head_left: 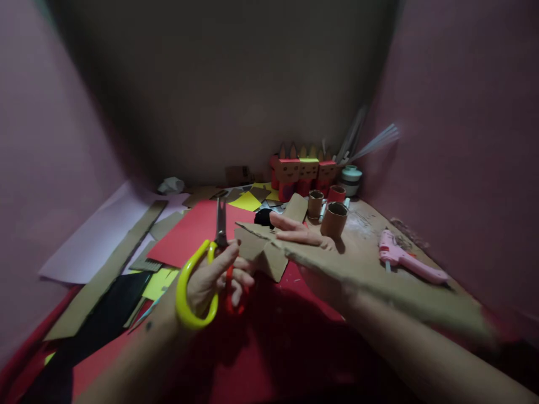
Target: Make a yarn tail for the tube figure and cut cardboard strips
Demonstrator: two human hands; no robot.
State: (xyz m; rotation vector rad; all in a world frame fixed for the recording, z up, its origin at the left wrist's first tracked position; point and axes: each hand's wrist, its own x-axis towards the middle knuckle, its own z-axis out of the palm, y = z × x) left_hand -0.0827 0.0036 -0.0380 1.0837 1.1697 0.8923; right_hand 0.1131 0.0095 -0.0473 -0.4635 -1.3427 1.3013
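Note:
My left hand [227, 269] is closed around scissors [221, 221], its fingers in the yellow and red handle loops. The narrow metal blades point upward and away from me, nearly together. In my right hand [298, 231] is a long cardboard strip [404, 289], slanting from the middle towards the lower right. Fingers show above its edge, while the palm is partly hidden. The strip's near end lies just right of my left fingertips, apart from the blades. Beneath it sits another folded-looking cardboard piece [272, 261].
Red paper [189, 230], a cardboard strip [109, 269] and scraps cover the left side. Cardboard tubes [334, 220] and red figures with drawn faces [288, 174] stand behind. A pink glue gun [406, 261] lies right, near a lidded pot [351, 179]. Walls close in both sides.

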